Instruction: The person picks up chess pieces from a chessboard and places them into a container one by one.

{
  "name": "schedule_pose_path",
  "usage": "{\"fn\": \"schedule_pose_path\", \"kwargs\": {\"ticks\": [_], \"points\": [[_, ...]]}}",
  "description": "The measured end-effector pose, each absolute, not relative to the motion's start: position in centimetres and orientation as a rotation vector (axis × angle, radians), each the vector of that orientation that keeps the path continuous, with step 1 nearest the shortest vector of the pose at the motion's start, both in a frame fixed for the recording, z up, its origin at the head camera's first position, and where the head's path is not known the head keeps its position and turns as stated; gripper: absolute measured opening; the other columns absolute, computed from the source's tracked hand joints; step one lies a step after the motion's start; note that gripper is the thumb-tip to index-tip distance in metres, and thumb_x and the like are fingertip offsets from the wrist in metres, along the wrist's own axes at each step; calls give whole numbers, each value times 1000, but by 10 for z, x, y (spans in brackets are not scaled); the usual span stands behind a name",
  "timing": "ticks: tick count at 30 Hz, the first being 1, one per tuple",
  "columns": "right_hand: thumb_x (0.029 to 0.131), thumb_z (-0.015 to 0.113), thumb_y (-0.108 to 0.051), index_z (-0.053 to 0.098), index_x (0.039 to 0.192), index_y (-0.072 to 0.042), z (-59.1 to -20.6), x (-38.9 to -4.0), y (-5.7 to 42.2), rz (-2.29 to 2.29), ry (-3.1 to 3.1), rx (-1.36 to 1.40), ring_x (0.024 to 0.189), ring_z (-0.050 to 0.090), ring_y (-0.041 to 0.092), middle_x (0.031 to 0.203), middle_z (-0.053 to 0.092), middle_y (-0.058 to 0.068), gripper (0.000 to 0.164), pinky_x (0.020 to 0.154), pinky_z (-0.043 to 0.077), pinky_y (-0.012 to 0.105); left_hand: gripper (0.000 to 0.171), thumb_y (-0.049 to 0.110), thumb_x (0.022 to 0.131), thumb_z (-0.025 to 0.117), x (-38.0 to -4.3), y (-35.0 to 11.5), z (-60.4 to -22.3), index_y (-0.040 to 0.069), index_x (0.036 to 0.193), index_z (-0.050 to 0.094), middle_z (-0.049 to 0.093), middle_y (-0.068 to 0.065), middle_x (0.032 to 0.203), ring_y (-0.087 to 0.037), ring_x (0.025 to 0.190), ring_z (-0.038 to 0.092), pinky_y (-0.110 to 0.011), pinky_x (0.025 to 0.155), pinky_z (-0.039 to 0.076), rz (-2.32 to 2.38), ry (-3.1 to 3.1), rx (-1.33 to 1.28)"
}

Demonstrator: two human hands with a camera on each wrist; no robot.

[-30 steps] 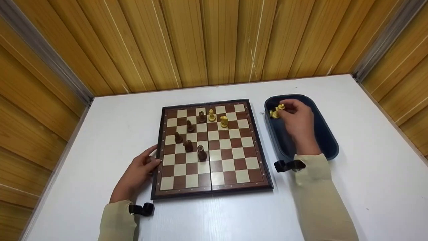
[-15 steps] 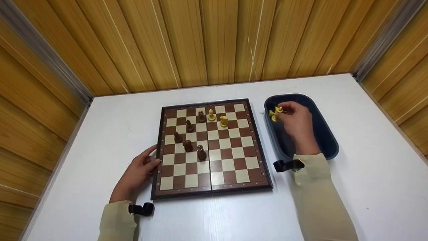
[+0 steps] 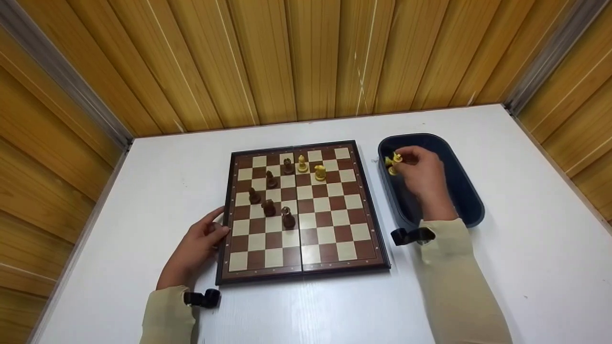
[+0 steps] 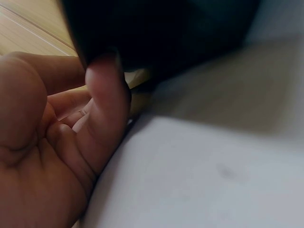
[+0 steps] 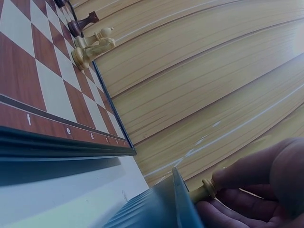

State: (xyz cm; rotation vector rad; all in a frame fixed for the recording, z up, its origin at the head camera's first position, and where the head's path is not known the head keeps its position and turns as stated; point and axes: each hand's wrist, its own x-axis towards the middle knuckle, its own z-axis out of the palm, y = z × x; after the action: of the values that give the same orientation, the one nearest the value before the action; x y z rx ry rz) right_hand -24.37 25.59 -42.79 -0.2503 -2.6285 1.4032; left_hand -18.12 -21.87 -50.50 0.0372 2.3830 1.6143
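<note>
The right hand (image 3: 421,179) slid slightly nearer, pinching a yellow chess piece (image 3: 397,156); hold it snugly, off the blue bin (image 3: 460,187). Left hand (image 3: 197,242) touches the chessboard (image 3: 335,233).

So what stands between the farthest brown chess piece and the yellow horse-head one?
A yellow round-topped chess piece, upright; the head view shows it.

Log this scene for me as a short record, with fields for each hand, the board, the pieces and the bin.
Left hand: left hand touching the left edge of the chessboard
Right hand: right hand pinching a yellow chess piece at the bin
Dark pieces on board: five dark pieces, upright, left half
Yellow pieces on board: two yellow pieces, upright, right half
Bin: dark blue bin, right of board; more yellow inside, count unclear
Surface: white table
</note>
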Motion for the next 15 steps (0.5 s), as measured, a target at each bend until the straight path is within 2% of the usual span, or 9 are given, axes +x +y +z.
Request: {"fn": "schedule_pose_path", "kwargs": {"ticks": [5, 15], "points": [[91, 62, -10, 63, 123, -6, -426, -242, 256, 1402, -2639, -256, 107, 60, 25, 120, 63, 14, 32, 75, 49, 22, 57, 19, 98, 57, -181, -218, -504, 18, 151, 34, 61, -9, 92, -15, 73, 58, -27, 65, 51, 1615, 2378, 31], [93, 62, -13, 63, 124, -8, -424, -241, 255, 1431, -2633, -239, 109, 59, 23, 123, 63, 12, 31, 70, 48, 14, 57, 20, 99, 56, -180, -218, -503, 22, 151, 33, 59, -9, 92, -16, 71, 55, -27, 61, 49, 1619, 2356, 17]]}}
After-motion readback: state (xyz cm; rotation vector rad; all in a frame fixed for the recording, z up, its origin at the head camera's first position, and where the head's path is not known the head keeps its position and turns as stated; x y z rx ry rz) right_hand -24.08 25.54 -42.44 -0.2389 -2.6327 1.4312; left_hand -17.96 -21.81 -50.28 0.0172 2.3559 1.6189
